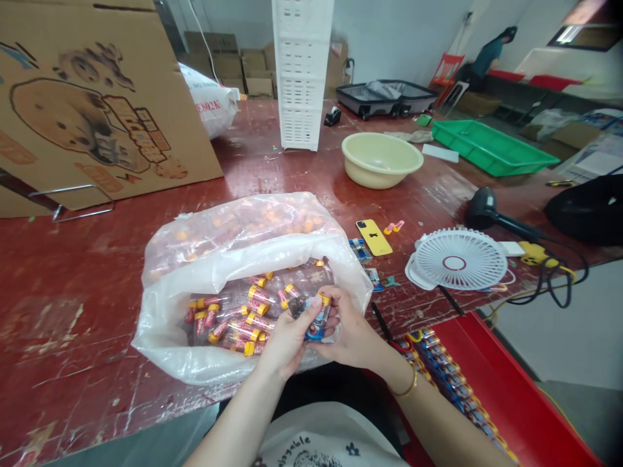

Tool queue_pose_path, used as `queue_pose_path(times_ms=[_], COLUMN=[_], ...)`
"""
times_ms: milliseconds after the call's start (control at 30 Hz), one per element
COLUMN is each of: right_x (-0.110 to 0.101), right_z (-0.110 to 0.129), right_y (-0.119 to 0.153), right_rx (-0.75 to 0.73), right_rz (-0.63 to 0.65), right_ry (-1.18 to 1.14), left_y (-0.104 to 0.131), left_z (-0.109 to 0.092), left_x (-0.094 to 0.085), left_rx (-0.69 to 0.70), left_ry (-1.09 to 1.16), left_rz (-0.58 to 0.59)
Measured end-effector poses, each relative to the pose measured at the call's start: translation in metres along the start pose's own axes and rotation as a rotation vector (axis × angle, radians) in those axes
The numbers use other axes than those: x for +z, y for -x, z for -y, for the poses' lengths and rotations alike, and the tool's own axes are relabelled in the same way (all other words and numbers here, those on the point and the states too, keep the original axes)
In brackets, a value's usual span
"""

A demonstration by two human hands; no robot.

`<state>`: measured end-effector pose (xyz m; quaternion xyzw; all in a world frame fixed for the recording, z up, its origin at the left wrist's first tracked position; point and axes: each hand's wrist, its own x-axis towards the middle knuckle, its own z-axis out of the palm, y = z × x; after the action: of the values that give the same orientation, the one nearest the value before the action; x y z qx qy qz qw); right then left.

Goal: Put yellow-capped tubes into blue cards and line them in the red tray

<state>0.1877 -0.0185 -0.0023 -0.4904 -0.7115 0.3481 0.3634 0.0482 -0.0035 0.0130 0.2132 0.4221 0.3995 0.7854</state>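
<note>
Both my hands meet at the right edge of an open white plastic bag (165, 324) on the red table. Small clear tubes with yellow caps and pink contents (257, 307) lie inside the bag. My left hand (287, 337) pinches a small blue printed packet (316, 319) with its thumb on top. On the other side, my right hand (348, 324) has its fingers around the packet and a yellow-capped tube (324, 298), partly hidden by the fingers.
A large cardboard box (185, 149) stands back left, a white rack (302, 84) behind the bag. Rightward are a cream basin (382, 162), yellow phone (374, 237), white fan (455, 259), hairdryer (484, 209) and green tray (491, 148). A red tray (506, 383) holds packed items. A person (487, 58) bends far back.
</note>
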Motion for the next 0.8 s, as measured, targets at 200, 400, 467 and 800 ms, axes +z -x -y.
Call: queue_pose_path(times_ms=[200, 400, 467, 800], right_x=[0.002, -0.003, -0.005, -0.005], right_z=[0.000, 0.000, 0.000, -0.002], right_y=[-0.003, 0.000, 0.002, 0.001], right_rx=[0.013, 0.058, 0.085, 0.010], right_rz=[0.024, 0.033, 0.045, -0.026], right_ry=[-0.133, -0.223, -0.226, -0.126], left_y=[-0.003, 0.001, 0.003, 0.002], left_z=[0.000, -0.002, -0.001, 0.005], left_x=[-0.001, -0.007, -0.010, -0.010], left_rx=[-0.011, -0.008, -0.014, 0.068], left_ry=[-0.002, -0.040, -0.063, -0.100], left_rz=[-0.012, 0.031, 0.033, 0.015])
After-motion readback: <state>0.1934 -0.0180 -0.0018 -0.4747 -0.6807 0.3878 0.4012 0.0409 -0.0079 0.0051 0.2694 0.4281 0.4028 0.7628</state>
